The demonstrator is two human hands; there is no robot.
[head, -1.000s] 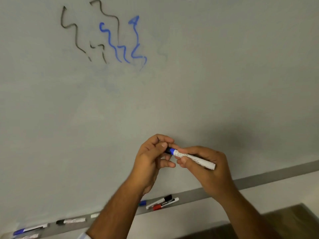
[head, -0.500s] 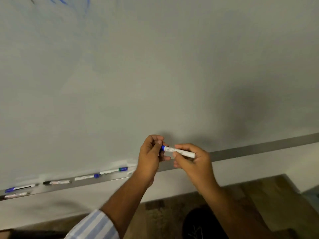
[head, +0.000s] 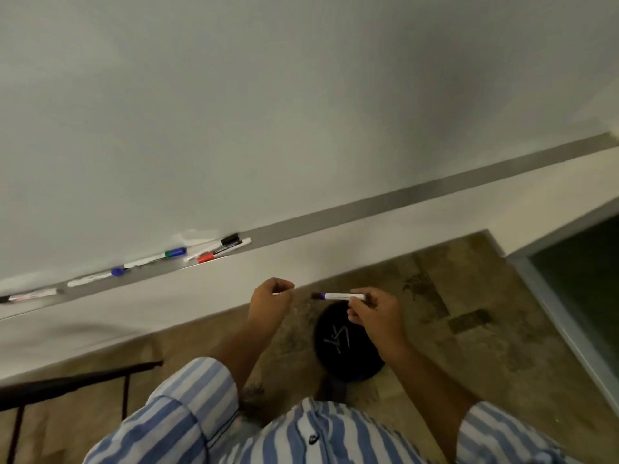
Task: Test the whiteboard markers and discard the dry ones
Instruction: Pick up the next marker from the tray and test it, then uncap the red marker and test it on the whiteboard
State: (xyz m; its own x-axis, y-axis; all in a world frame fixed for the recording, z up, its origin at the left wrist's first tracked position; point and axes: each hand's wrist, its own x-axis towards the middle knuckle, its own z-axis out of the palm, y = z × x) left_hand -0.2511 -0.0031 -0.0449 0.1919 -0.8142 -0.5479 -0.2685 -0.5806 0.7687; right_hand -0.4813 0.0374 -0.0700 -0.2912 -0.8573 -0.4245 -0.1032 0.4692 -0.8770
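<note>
My right hand (head: 375,313) pinches a white whiteboard marker (head: 340,296) with a blue band, held level with its dark end pointing left. It hovers over a round black bin (head: 360,373) on the floor, which has several pale markers lying inside. A short gap to the marker's left, my left hand (head: 269,301) is curled into a fist and does not touch it. A thin pale sliver shows at its fingertips; I cannot tell what it is.
The whiteboard's metal tray (head: 402,199) slopes up to the right and carries a red-capped marker (head: 214,254), a black-capped one (head: 229,238), a green-and-blue one (head: 172,253) and others further left. A black frame (head: 77,380) stands at the lower left. A glass door (head: 582,289) is on the right.
My view has dropped from the scribbled whiteboard to the floor and bin. Both hands have come down below the tray, and my left hand has let go of the marker's end.
</note>
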